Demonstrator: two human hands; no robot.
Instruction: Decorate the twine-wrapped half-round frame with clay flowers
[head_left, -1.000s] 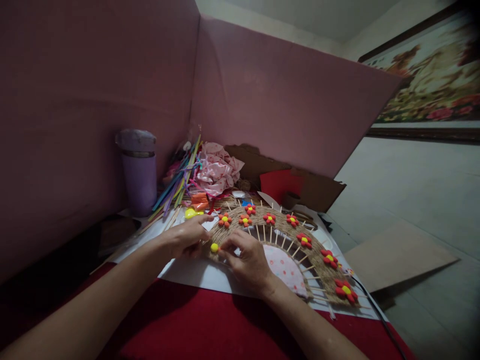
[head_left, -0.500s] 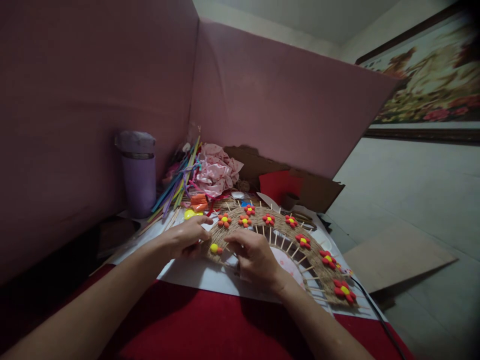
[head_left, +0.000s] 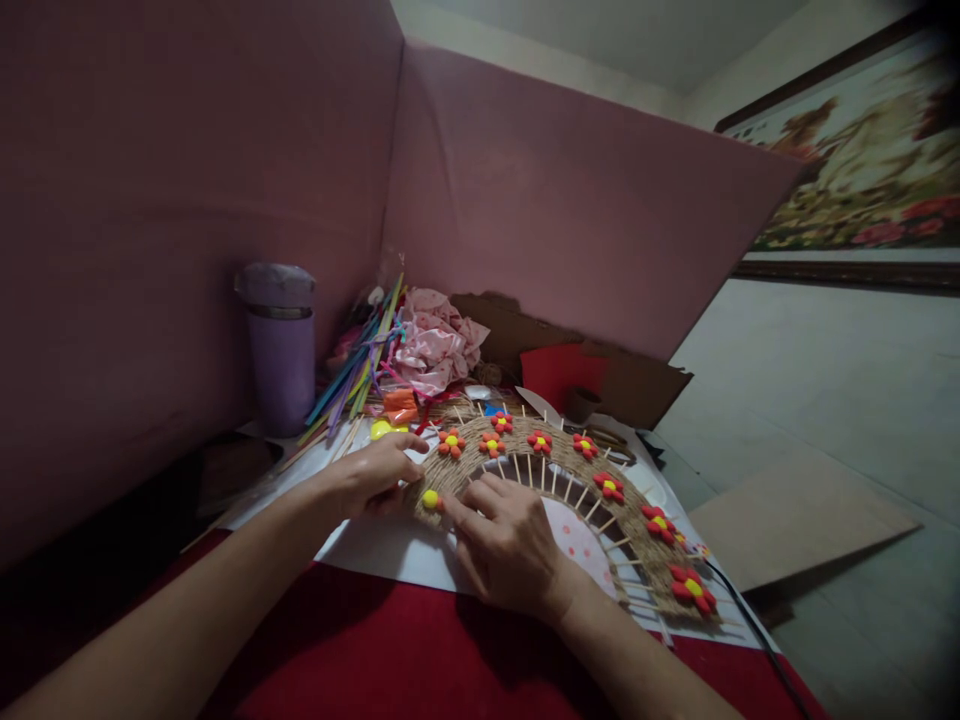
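A woven twine arch (head_left: pixel 577 462) with thin sticks bears several red and orange clay flowers with yellow centres. At its left end sit a yellow clay ball (head_left: pixel 430 499) and a small orange piece beside it. My right hand (head_left: pixel 502 540) touches that orange piece with an extended finger, its other fingers partly curled and nothing visible in them. My left hand (head_left: pixel 382 473) rests at the arch's left edge, index finger stretched out, the lower fingers bent and partly hidden. Orange clay in clear wrap (head_left: pixel 400 405) and yellow clay (head_left: pixel 386 429) lie just beyond my left hand.
A purple tumbler (head_left: pixel 281 350) stands at the left. Coloured pipe cleaners (head_left: pixel 360 365), crumpled pink cloth (head_left: pixel 436 345), red paper (head_left: pixel 559 375) and scissors (head_left: pixel 611 438) lie behind the arch. A black cable (head_left: pixel 750 620) runs down the right edge.
My right hand has lowered and turned flatter, its finger now on the orange piece beside the yellow ball. My left hand has barely moved. The view has shifted slightly.
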